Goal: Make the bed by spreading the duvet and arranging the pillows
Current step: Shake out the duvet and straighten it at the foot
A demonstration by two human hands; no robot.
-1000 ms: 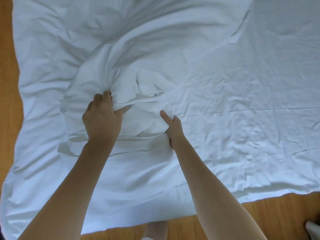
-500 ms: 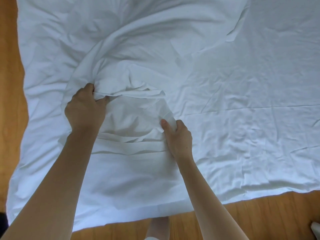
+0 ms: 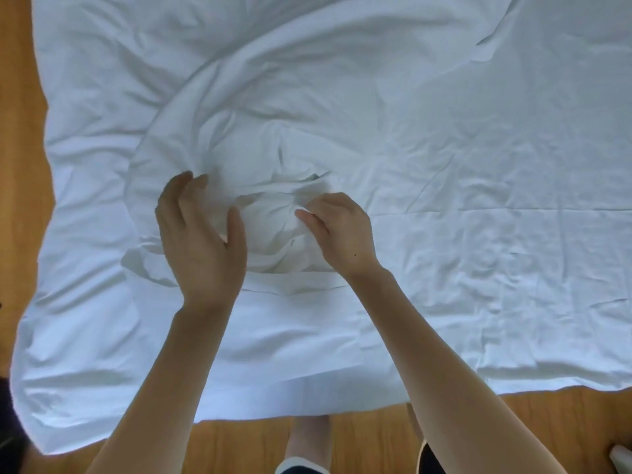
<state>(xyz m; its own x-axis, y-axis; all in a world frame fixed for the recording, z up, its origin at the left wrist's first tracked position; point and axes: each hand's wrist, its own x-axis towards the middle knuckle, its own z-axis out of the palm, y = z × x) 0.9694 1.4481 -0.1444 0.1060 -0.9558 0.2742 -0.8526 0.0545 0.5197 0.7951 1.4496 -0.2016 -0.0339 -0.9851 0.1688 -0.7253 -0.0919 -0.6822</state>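
White duvet (image 3: 444, 165) lies rumpled across a wooden floor (image 3: 376, 439).

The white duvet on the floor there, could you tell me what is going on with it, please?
A person stands over the white duvet, which lies spread on the wooden floor. The right hand pinches a bunched fold near the middle. The left hand is open, fingers straight beside the lump. The right part lies fairly flat; the middle is bunched. No pillows are in view.

duvet (image 3: 444, 165) spread over floor (image 3: 20, 131); bunched fold (image 3: 273, 206) at center, floor showing at 9 and 6 o'clock.
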